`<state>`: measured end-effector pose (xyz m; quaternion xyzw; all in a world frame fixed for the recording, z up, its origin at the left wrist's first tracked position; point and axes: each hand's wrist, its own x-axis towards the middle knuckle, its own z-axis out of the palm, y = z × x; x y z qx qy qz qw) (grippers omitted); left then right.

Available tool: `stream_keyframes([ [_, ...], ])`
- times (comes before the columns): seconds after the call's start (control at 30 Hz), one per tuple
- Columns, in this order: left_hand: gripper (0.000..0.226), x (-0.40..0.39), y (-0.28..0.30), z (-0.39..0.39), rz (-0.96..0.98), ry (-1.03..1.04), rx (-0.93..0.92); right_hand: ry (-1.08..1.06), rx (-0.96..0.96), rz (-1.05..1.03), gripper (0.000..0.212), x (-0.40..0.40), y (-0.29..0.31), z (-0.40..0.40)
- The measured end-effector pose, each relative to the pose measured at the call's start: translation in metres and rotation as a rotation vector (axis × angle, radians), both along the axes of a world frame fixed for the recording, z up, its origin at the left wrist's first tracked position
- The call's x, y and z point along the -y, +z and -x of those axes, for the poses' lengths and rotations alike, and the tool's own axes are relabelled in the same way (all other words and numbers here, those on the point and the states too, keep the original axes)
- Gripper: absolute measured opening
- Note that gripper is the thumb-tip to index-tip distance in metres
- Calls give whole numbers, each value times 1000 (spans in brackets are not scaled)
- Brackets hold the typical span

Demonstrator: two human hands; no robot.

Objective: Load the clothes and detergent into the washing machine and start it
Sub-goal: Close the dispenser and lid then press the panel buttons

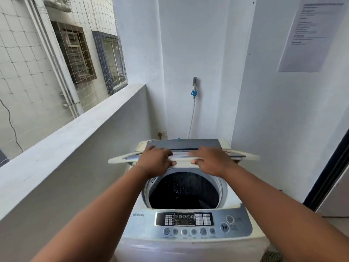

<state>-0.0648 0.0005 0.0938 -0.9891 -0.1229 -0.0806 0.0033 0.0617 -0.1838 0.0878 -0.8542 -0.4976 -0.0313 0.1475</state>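
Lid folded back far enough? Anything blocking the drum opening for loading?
Nothing visible blocks it. Both hands, left hand and right hand, grip the folded cream-and-grey lid at the rear; the dark round drum is open.

Floor [338, 229]: washing machine [190, 248] stands on it, in corner betw parapet & wall.

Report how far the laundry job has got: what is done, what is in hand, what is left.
Done: the washing machine stands with its folding lid raised, and the drum is exposed. Something dark may lie at the bottom; it is too dim to tell.
In hand: the left hand and right hand both grip the lid's front edge.
Left: no detergent is in view, and the start button on the control panel is untouched.
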Motion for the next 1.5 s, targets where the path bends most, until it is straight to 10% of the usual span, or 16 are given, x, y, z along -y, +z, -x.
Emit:
stream_keyframes([
  [0.33,45,15,-86,36,209,-19,-221,32,122,318,41,17,-84,41],
  [0.7,128,24,-133,58,182,-106,-233,89,144,287,47,29,-122,53],
  [1.13,144,27,-164,91,40,-212,-138,44,-50,311,118,67,-152,78],
  [1.5,120,23,-184,93,118,-179,-115,-60,-116,327,119,64,-179,87],
])
